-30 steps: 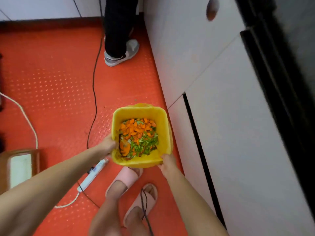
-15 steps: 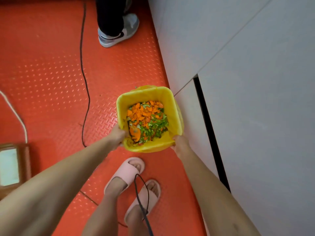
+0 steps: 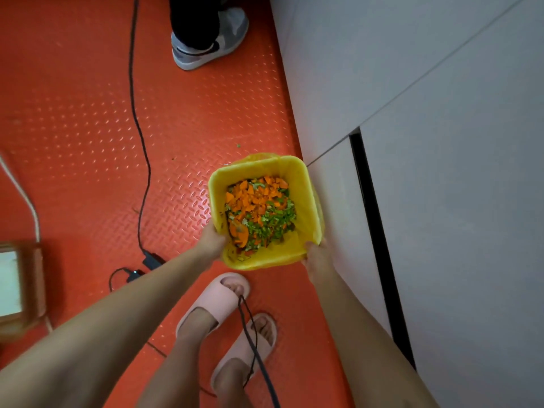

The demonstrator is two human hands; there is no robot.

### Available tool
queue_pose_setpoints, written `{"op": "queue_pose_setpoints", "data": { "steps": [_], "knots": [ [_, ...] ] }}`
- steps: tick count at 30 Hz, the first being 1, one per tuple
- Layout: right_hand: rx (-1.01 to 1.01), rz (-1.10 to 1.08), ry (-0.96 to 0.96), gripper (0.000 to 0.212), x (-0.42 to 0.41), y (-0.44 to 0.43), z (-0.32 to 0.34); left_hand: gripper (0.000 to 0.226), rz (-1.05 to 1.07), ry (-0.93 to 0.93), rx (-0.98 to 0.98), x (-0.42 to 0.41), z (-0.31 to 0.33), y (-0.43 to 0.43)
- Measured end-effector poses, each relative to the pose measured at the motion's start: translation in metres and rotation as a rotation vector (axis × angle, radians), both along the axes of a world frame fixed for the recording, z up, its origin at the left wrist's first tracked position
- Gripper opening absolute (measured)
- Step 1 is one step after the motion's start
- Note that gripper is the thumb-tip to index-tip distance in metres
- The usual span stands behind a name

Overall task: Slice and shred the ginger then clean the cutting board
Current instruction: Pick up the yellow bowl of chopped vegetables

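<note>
A yellow bin [image 3: 303, 172] lined with a yellow bag is down near the red floor, next to the white cabinets. It holds chopped orange and green vegetable scraps [image 3: 260, 212]. My left hand [image 3: 211, 242] grips the bin's near left rim. My right hand [image 3: 316, 257] grips its near right corner. No ginger, knife or cutting board is in view.
White cabinet fronts [image 3: 426, 142] run along the right. A black cable [image 3: 138, 128] crosses the red floor to an adapter [image 3: 153, 260]. Another person's shoe [image 3: 206, 45] is at the top. My feet in pink slippers [image 3: 217, 301] stand below. A wooden-framed object [image 3: 20, 287] sits at left.
The bin has moved slightly away from me and towards the cabinets, both hands still gripping it. The view has tilted further down.
</note>
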State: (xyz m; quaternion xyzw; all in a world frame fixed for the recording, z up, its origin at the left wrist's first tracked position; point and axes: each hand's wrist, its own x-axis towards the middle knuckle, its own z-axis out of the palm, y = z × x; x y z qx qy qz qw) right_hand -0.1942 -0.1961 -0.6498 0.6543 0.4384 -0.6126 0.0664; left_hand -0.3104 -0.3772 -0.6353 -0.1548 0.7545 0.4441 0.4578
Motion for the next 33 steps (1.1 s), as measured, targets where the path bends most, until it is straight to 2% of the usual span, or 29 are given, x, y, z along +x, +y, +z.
{"op": "queue_pose_setpoints", "data": {
  "steps": [4, 6, 8, 10, 12, 14, 17, 21, 23, 27, 30, 33],
  "knots": [
    [0.035, 0.106, -0.074, 0.031, -0.001, 0.003, 0.009, 0.043, -0.006, -0.023, -0.054, 0.003, 0.001, 0.002],
    [0.074, 0.166, -0.126, 0.038, -0.004, 0.006, 0.023, 0.061, -0.072, -0.068, -0.128, 0.003, 0.006, 0.004],
    [0.149, 0.222, -0.236, 0.043, -0.012, 0.004, 0.05, 0.078, -0.206, -0.055, -0.29, 0.0, 0.022, 0.0],
    [0.235, 0.257, -0.286, 0.045, -0.023, -0.005, 0.084, 0.074, -0.444, 0.006, -0.368, -0.004, 0.052, -0.009],
    [0.286, 0.328, -0.208, 0.041, -0.035, -0.019, 0.127, 0.056, -0.701, 0.134, -0.303, -0.01, 0.097, -0.017],
    [0.319, 0.436, -0.113, 0.035, -0.046, -0.037, 0.179, 0.044, -0.861, 0.273, -0.197, -0.019, 0.15, -0.023],
    [0.362, 0.537, 0.015, 0.029, -0.062, -0.052, 0.268, 0.039, -1.024, 0.467, -0.076, -0.036, 0.243, -0.024],
    [0.311, 0.764, 0.145, 0.025, -0.065, -0.067, 0.388, 0.032, -1.126, 0.7, -0.066, -0.041, 0.363, -0.017],
    [0.336, 0.758, 0.199, 0.024, -0.059, -0.073, 0.448, 0.024, -1.144, 0.762, -0.047, -0.033, 0.419, -0.003],
    [0.447, 0.686, 0.178, 0.018, -0.012, -0.066, 0.547, 0.019, -1.306, 0.805, -0.013, -0.004, 0.521, 0.033],
    [0.478, 0.667, 0.184, 0.011, 0.038, -0.042, 0.61, 0.028, -1.373, 0.87, 0.164, 0.022, 0.589, 0.063],
    [0.526, 0.529, 0.174, 0.011, 0.096, -0.012, 0.662, 0.027, -1.459, 0.854, 0.358, 0.055, 0.642, 0.096]
  ]
}}
